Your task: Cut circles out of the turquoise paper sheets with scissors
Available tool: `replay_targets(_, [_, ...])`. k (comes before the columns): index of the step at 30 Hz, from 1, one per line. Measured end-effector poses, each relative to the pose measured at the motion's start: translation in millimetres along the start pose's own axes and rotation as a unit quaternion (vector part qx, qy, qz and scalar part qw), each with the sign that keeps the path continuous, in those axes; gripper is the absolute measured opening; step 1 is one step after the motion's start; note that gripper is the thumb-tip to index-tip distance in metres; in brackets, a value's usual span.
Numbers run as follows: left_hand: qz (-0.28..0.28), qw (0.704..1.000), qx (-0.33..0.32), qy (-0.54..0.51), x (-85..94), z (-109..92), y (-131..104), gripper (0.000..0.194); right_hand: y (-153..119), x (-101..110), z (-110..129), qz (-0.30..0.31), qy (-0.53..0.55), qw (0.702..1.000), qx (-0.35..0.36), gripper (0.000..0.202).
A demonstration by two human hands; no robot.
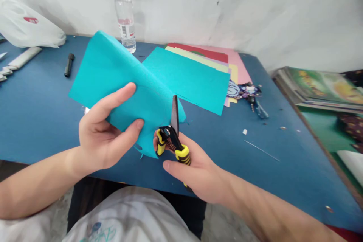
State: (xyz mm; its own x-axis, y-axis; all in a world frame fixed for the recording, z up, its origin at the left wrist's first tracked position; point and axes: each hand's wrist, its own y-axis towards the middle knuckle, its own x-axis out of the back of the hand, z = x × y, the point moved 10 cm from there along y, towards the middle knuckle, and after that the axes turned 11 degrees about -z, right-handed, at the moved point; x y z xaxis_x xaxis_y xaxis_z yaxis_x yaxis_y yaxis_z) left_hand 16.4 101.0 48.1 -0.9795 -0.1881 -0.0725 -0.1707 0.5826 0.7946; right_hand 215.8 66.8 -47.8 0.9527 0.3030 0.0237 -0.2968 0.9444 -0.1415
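Note:
My left hand [104,132] grips a folded turquoise sheet [119,70] by its lower part, thumb and index finger lying on its near face. The sheet is lifted over the blue table [221,141], and a small cut strip hangs at its lower edge. In my right hand [195,170] are black scissors with yellow handles [169,138]. Their handles are spread, and one dark blade points up in front of the sheet's right part; the other blade seems hidden by the sheet.
Behind lie another turquoise sheet [193,77] and a stack of coloured sheets [235,60]. A water bottle [124,19], a black marker [69,65] and a white bag [28,22] stand or lie at the back left. Keys [252,96] and a thin white stick [262,150] lie right.

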Motion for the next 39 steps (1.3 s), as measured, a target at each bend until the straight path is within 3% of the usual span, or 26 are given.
replay_targets(5, [0.024,0.999,0.006,0.028,-3.6,-4,2,0.077,0,2,2,-0.021,-0.003,1.000,-0.007,0.020])
replay_targets(14, [0.024,0.999,-0.002,0.039,-8.1,-10,6,0.070,1,4,0,-0.038,-0.009,0.998,-0.047,0.026])
replay_targets(27, [0.029,0.999,-0.003,0.036,-3.0,-13,4,0.075,3,1,1,-0.019,-0.025,0.999,-0.032,0.017])
replay_targets(33, [0.014,0.991,0.133,-0.008,-28.0,-1,16,0.092,0,0,0,-0.018,-0.012,0.999,-0.039,0.015])
replay_targets(39, [0.016,0.987,0.160,-0.014,-49.6,-17,30,0.094,-1,5,-6,-0.043,-0.003,0.998,-0.044,0.016])
